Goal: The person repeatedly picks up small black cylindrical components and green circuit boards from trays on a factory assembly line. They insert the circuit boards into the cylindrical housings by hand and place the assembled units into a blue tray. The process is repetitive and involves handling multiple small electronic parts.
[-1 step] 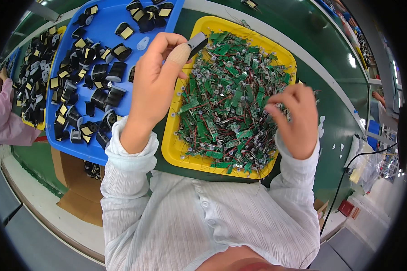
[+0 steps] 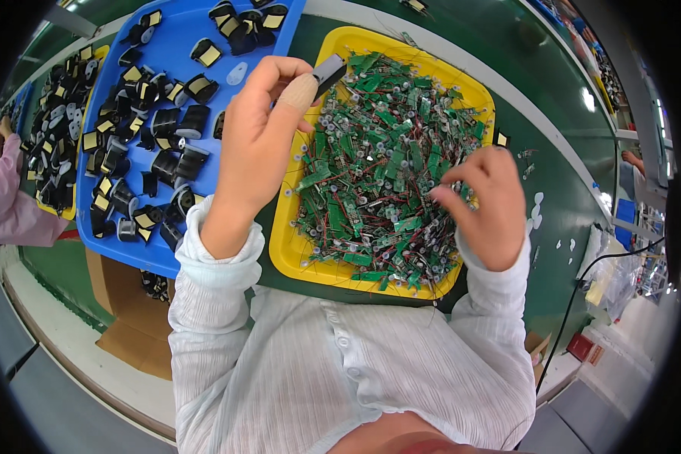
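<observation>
Gripping a small dark part [image 2: 328, 72] between thumb and taped forefinger: left hand [image 2: 261, 136], raised over the seam between the blue tray [image 2: 178, 30] and the yellow tray [image 2: 340, 41]. Part poking out past the fingertips to the upper right, just above the yellow tray's near-left corner, clear of the heap below. Bandage or tape wrapped round the fingertip beside the part.

Right hand [image 2: 488, 204] down at the right side of the yellow tray, fingers curled and pinched into the pile of boards [image 2: 386, 159]; closed on one or only touching, cannot tell. Boards green, tangled with thin red and black wires, filling the tray almost rim to rim.

Blue tray to the left, scattered with black shells [image 2: 170, 125], many with yellow pads on them. Both trays side by side on the green table [image 2: 560, 250]. Pale ribbed sleeves on both forearms. At far left, another person's pink sleeve [image 2: 7, 208] beside a further tray of shells. Black cable [image 2: 583, 287] trailing off the table's right edge.
</observation>
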Demonstrator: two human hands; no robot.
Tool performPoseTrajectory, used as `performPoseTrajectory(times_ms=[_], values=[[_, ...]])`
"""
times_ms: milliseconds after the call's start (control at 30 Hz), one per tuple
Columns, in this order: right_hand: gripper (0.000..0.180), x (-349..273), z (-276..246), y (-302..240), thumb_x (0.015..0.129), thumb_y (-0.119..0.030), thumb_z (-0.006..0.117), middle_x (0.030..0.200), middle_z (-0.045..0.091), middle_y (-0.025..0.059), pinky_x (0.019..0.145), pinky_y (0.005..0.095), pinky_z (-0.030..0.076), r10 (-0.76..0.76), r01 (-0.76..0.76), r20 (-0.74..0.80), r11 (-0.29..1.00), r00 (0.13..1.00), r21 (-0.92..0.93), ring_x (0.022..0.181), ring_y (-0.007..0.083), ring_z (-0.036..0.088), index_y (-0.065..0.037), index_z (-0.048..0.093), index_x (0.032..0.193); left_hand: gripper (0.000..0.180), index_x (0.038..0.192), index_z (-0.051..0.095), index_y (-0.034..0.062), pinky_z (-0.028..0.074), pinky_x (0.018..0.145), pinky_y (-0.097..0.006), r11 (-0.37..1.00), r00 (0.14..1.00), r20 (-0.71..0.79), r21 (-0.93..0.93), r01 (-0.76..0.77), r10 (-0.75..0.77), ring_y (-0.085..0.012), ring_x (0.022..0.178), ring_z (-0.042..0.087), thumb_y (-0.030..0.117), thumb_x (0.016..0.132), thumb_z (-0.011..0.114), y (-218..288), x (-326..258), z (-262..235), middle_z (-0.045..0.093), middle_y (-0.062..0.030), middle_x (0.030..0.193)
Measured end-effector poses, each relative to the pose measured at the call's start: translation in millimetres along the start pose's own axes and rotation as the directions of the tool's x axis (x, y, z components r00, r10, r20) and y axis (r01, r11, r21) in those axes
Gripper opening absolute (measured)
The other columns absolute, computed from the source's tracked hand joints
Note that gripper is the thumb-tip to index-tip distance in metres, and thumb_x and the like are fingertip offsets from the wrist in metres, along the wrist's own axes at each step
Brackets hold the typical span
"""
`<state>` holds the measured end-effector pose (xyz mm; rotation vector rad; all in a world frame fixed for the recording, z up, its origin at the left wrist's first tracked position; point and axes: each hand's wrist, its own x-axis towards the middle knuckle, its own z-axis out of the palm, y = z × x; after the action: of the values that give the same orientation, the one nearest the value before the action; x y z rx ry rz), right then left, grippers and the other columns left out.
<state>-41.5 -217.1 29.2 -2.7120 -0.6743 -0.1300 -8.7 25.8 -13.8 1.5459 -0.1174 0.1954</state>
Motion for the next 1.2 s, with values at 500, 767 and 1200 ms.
performPoseTrajectory(times_ms=[500,767,1200], values=[[0.016,24.7,15.7,-26.8,0.079,0.002,0.057,0.081,0.058,0.01,0.061,0.0255,0.05,0.222,0.034,-0.045,0.05,0.974,0.998,0.067,0.0135,0.059,0.0,0.047,0.09,0.03,0.105,0.053,-0.0006,0.048,0.078,-0.026,0.927,0.953,0.303,-0.351,0.13,-0.019,-0.0141,0.097,0.054,0.005,0.078,0.064,4.0,-22.3,32.6,0.054,-0.008,0.106],[0.012,20.0,33.5,-28.3,0.082,0.003,0.053,0.082,0.058,0.0138,0.068,0.0298,0.053,0.187,0.121,-0.146,0.137,0.972,0.983,0.072,0.0163,0.062,0.002,0.044,0.09,0.03,0.099,0.057,0.0008,0.048,0.08,-0.029,0.963,0.966,0.244,-0.27,-0.021,0.09,-0.0174,0.094,0.057,0.009,0.073,0.069,6.9,-21.0,28.2,0.056,-0.0104,0.104],[0.019,18.7,47.5,-30.2,0.081,0.006,0.054,0.083,0.06,0.0166,0.069,0.0294,0.051,0.121,0.314,-0.388,0.396,0.914,0.863,0.077,0.0201,0.064,0.002,0.042,0.094,0.027,0.097,0.057,0.0019,0.049,0.078,-0.029,0.958,0.974,0.203,-0.282,-0.043,0.104,-0.0175,0.095,0.057,0.008,0.073,0.069,7.9,-23.3,31.0,0.055,-0.0109,0.104]])
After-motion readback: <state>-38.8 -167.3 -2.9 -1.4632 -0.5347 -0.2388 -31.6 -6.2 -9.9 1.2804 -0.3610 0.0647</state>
